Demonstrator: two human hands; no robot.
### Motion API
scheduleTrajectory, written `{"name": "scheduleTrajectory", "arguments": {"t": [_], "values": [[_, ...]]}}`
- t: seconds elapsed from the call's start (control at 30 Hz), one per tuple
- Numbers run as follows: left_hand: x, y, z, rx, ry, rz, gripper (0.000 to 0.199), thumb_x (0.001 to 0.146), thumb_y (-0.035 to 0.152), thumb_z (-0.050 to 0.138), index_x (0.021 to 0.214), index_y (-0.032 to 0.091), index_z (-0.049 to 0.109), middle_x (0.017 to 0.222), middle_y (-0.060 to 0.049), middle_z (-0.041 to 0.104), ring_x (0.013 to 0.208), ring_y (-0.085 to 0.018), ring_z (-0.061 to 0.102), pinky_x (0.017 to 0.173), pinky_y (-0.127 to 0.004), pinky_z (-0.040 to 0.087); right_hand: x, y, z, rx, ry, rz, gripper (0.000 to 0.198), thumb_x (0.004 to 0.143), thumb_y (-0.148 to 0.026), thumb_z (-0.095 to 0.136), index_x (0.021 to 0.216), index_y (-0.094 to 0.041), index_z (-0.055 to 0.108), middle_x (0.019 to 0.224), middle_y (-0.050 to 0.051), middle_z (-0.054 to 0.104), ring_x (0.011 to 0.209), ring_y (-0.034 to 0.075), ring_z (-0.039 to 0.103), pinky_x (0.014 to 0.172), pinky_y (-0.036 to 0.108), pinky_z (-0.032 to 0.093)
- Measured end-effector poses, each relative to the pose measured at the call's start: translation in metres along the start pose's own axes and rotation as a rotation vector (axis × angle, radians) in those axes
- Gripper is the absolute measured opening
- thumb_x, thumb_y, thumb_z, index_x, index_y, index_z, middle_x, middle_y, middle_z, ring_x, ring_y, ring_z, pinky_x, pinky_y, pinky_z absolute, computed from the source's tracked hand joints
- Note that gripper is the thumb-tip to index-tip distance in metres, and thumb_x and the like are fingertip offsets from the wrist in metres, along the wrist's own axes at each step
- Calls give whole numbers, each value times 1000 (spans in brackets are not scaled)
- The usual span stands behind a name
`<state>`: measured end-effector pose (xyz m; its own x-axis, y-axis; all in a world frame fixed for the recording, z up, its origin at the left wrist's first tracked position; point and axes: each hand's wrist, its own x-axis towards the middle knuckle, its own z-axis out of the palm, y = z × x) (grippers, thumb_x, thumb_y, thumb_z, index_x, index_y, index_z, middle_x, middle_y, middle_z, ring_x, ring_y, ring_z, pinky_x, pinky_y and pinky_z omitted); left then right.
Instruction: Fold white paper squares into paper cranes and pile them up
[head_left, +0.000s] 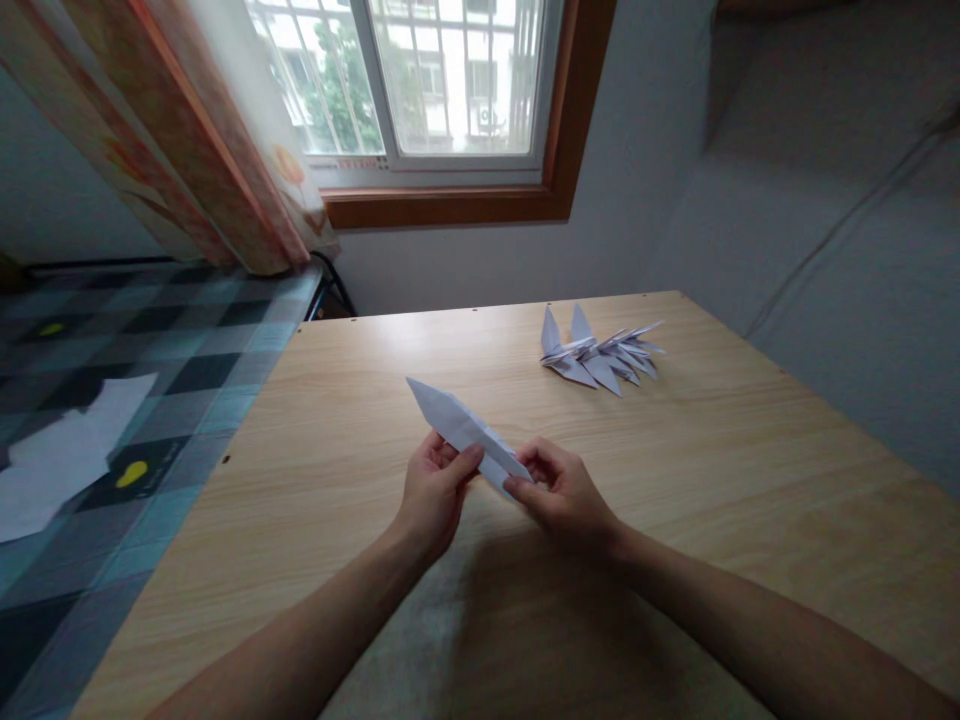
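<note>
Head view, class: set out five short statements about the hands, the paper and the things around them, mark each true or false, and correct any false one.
1. The left hand and the right hand both hold the paper. True.
2. The paper's sharp tip is at the right hand. False: it sticks out past the left hand.
3. White sheets lie on the checked cloth. True.
4. The folded pieces lie on the cloth. False: they lie on the table.
5. The window is beyond the table. True.
</note>
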<state>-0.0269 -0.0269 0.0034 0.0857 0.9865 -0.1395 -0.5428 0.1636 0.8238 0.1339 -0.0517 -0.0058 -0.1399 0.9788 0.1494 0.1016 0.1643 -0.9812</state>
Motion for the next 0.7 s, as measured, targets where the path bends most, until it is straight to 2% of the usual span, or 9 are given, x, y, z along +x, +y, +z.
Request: {"name": "scheduleTrajectory", "arguments": {"t": [0.1, 0.2, 0.3, 0.4, 0.57, 0.7], "values": [[0, 2, 0, 10, -68, -51, 32, 56, 21, 89, 80, 12, 69, 77, -4, 74, 71, -15, 66, 73, -27, 54, 0, 0, -3, -216, 108, -197, 1, 81, -20, 65, 82, -20, 65, 74, 0, 63, 68, 15, 57, 63, 27, 45], [-1, 3, 1, 15, -96, -55, 30, 55, 19, 89, 79, 11, 72, 79, -5, 74, 74, -16, 67, 75, -28, 54, 1, 0, -5, -291, 142, -380, 9, 84, -16, 61, 86, -21, 68, 84, 4, 67, 80, 18, 63, 72, 29, 49], [-2, 5, 2, -6, -89, -47, 29, 52, 16, 89, 77, 13, 73, 77, -4, 74, 74, -17, 67, 74, -28, 54, 1, 0, -5, -304, 162, -446, 12, 85, -15, 59, 84, -21, 69, 89, 6, 68, 83, 18, 65, 73, 29, 50], [-2, 5, 1, 0, -82, -75, 29, 53, 19, 90, 76, 12, 74, 76, -5, 75, 73, -17, 67, 74, -28, 54, 0, 0, -4, -287, 168, -372, 4, 83, -18, 63, 79, -20, 65, 85, 4, 68, 77, 17, 62, 69, 28, 49], [1, 3, -1, -40, -6, -63, 26, 53, 17, 90, 71, 11, 72, 72, -4, 73, 73, -14, 66, 76, -24, 54, -3, -1, -3, -287, 184, -106, 11, 79, -28, 69, 77, -20, 61, 65, -3, 57, 60, 14, 52, 56, 26, 40], [4, 2, 0, -74, 52, -53, 27, 53, 17, 90, 72, 10, 72, 74, -5, 73, 76, -15, 67, 80, -26, 55, -2, -2, -2, -142, 159, -31, 9, 82, -29, 66, 82, -21, 62, 69, -1, 61, 62, 14, 55, 58, 26, 43]]}}
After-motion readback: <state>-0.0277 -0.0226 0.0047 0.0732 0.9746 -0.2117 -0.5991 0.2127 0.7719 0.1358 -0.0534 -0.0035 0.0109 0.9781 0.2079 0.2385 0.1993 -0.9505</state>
